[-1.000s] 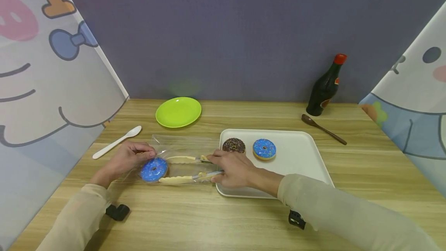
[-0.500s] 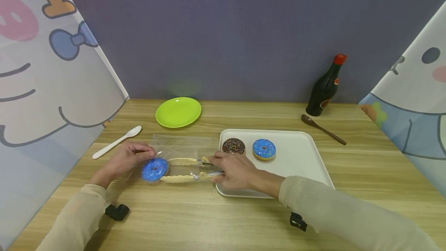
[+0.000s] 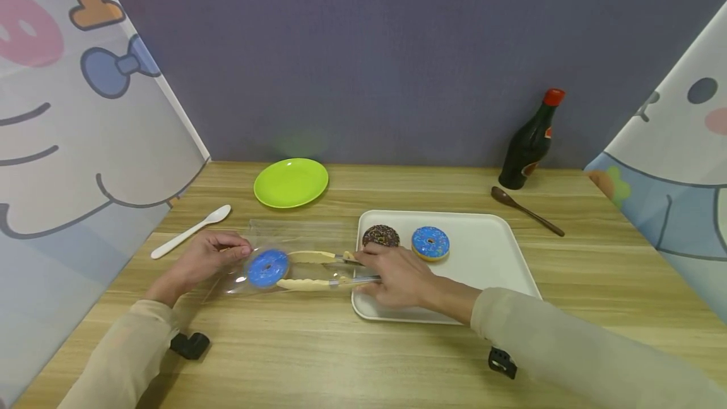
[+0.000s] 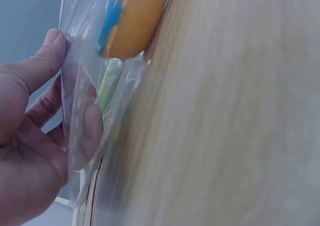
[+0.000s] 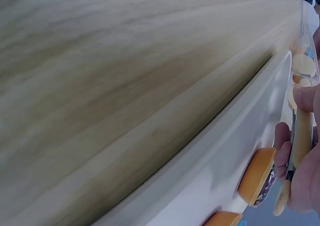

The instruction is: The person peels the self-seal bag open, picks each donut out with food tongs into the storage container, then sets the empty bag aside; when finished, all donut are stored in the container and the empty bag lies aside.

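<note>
My left hand [image 3: 210, 260] pinches the left part of a clear plastic bag [image 4: 77, 121] between thumb and fingers. A blue-iced toy donut [image 3: 268, 268] with sprinkles lies inside the bag, just right of the fingertips. Its orange base shows through the film in the left wrist view. My right hand [image 3: 397, 276] grips tongs [image 3: 307, 284] with cream scalloped ends and metal arms. The tong ends reach into the bag from the right and lie at the donut's right side, one at its upper edge and one at its lower edge.
Under the right hand lies a white tray [image 3: 483, 270], bearing a chocolate donut [image 3: 382, 235] and another blue donut [image 3: 430, 243]. Around stand a green plate [image 3: 291, 183], a white spoon [image 3: 190, 232], a brown wooden spoon [image 3: 528, 212] and a dark bottle [image 3: 528, 141] by the back wall.
The right hand has moved slightly right with the tongs, and the donut in the bag has shifted right and a little away from me. The left hand has stayed in nearly the same place.
</note>
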The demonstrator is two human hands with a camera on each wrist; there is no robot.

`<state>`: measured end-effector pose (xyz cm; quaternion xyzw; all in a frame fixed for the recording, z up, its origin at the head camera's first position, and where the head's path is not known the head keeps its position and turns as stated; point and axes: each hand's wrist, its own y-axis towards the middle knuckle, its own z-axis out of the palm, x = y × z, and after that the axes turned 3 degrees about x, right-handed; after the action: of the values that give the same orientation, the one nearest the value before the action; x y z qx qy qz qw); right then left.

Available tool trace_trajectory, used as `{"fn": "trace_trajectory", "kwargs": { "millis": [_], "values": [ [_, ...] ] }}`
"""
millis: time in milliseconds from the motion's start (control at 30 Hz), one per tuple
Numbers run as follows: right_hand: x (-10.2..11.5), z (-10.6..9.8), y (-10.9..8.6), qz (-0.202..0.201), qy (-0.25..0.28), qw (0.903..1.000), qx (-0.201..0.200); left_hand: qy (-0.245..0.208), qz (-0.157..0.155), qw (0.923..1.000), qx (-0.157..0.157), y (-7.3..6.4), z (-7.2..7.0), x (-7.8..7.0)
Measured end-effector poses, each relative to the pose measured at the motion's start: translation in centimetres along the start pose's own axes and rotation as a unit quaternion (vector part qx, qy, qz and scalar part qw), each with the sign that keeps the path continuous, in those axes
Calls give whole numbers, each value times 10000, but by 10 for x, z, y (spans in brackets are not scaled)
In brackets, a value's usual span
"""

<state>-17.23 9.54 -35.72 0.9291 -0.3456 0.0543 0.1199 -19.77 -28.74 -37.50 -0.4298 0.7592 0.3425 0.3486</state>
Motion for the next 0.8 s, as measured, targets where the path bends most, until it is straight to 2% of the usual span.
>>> {"fn": "trace_trajectory", "kwargs": {
  "millis": [267, 533, 800],
  "values": [
    [-6, -1, -10, 104, -37, 9999, -31, -21, -9, 10000, -47, -1, -1, -1],
    [-5, 1, -7, 244, 184, 9995, 88, -97, -52, 9999, -4, -1, 0, 0],
    [-4, 3, -4, 121, 195, 9997, 84, -87, -29, 10000, -11, 0, 1, -1]
  ]
}}
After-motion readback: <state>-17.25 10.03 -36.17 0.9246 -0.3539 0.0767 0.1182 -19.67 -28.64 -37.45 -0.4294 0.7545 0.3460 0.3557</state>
